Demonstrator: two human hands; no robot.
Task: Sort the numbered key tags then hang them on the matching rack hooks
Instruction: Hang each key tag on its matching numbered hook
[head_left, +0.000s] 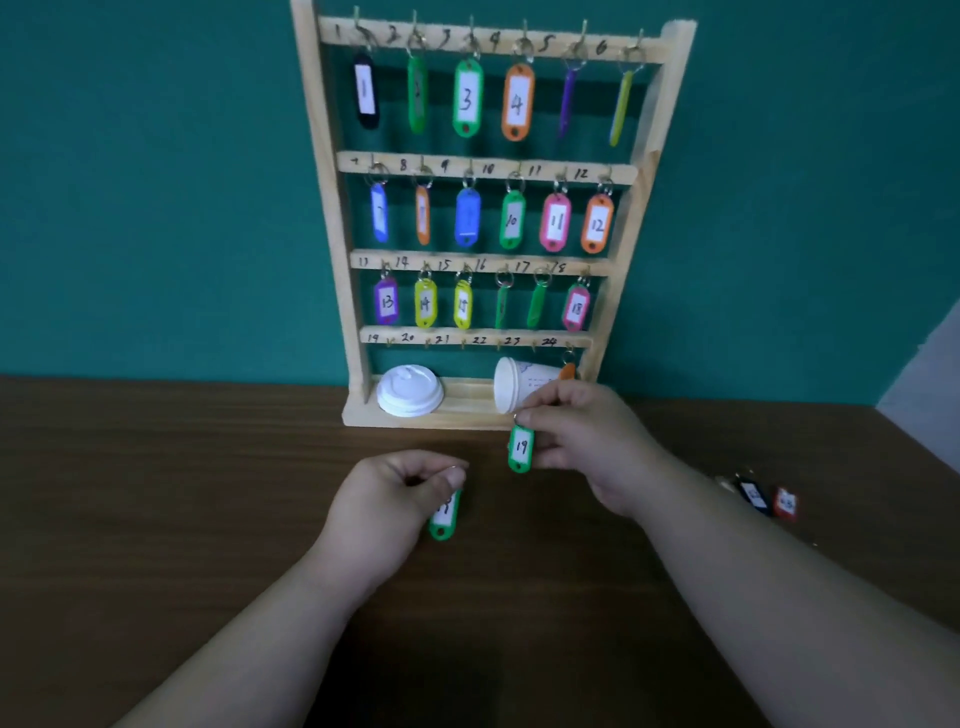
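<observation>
Head-worn camera looks forward and down over a wooden table (156, 519) toward a key rack (332, 218).

A single wide-angle view (no second camera to overlap with) faces the teal wall (156, 182) head-on; both forearms enter from the bottom edge, close to the lens. The rack stands near, centred in the upper frame, its uprights splayed outward toward the top by the lens.

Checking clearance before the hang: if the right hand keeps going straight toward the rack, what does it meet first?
Probably the paper cup lying on the rack's base shelf, directly beyond the right hand holding tag 19. Depth is unclear, so the gap can't be judged.
</observation>
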